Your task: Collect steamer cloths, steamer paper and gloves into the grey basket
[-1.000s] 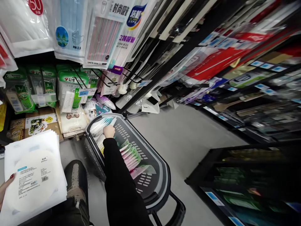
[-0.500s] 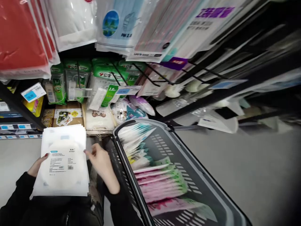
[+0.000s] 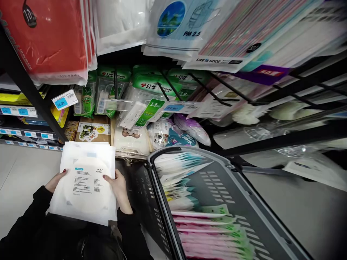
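Note:
Both my hands hold a stack of flat white packets (image 3: pixel 85 182) with a round white pad inside and a printed label. My left hand (image 3: pixel 55 180) grips its left edge, thumb on top. My right hand (image 3: pixel 118 187) grips its right edge, thumb on the front. The stack sits over my lap, left of a grey shopping basket (image 3: pixel 233 187). Inside the basket lie white-and-teal packets (image 3: pixel 176 169) and pink-and-green packets (image 3: pixel 211 231) in rows.
A shop shelf rises ahead with green-labelled power-strip packs (image 3: pixel 146 97) on hooks, a red bag (image 3: pixel 51 36), mask packs (image 3: pixel 176 25) and straw packs (image 3: pixel 244 32) above. Price tags (image 3: pixel 64 100) hang from the rails. Grey floor (image 3: pixel 298 202) lies right of the basket.
My right hand left the basket and came across to grip the right edge of the white packets. The view swung left and down toward the shelf.

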A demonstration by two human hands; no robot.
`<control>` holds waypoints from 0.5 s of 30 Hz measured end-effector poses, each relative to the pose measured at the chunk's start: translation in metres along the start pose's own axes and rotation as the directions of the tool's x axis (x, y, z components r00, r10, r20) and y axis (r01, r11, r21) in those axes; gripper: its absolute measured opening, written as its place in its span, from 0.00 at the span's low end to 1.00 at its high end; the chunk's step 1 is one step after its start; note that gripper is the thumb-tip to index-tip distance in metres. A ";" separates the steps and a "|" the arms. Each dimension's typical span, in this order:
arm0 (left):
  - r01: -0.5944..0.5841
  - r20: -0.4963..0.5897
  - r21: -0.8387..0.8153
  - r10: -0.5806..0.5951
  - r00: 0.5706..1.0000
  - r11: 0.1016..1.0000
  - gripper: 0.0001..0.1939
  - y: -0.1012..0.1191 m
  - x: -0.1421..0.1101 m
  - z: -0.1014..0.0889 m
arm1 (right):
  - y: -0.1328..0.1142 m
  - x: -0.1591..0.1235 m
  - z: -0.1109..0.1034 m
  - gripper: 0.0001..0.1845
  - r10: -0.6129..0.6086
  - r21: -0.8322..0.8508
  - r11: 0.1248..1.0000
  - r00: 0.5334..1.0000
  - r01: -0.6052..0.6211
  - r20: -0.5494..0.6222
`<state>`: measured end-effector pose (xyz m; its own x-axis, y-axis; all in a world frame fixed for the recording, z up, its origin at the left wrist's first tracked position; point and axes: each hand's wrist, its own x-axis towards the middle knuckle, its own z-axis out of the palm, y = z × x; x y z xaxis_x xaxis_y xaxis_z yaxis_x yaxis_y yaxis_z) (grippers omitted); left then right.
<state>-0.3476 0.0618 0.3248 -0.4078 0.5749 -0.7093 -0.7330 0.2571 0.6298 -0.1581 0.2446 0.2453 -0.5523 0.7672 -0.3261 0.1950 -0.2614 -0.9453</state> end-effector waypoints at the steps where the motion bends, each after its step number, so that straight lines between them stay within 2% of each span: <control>1: 0.000 -0.016 0.009 0.000 1.000 1.000 0.33 0.001 0.000 0.001 | 0.004 0.001 -0.001 0.15 -0.006 0.017 1.000 1.000 0.006 0.009; 5: 0.002 -0.061 0.032 0.000 0.998 0.999 0.31 0.002 0.000 0.003 | 0.007 -0.001 -0.010 0.13 -0.033 -0.046 0.998 0.999 0.031 -0.039; 7: 0.004 -0.071 0.039 -0.001 0.997 0.999 0.30 0.002 0.000 0.004 | 0.001 -0.007 -0.018 0.13 -0.119 -0.108 0.988 0.986 0.106 -0.120; 10: 0.023 -0.084 0.048 -0.019 0.996 0.999 0.30 0.002 0.000 0.005 | -0.013 -0.018 -0.032 0.20 -0.347 -0.221 0.929 0.903 0.296 -0.251; 11: 0.027 -0.086 0.049 -0.023 0.996 0.998 0.30 0.002 0.000 0.005 | -0.018 -0.022 -0.037 0.21 -0.383 -0.221 0.918 0.882 0.329 -0.276; 15: 0.012 -0.065 0.034 -0.010 0.998 0.999 0.30 0.002 0.000 0.003 | -0.043 -0.032 -0.048 0.18 -0.269 0.010 0.958 0.914 0.286 -0.304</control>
<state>-0.3473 0.0644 0.3265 -0.4349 0.5210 -0.7344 -0.7189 0.2903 0.6316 -0.1099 0.2591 0.2970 -0.3104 0.9497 -0.0417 0.0205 -0.0372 -0.9991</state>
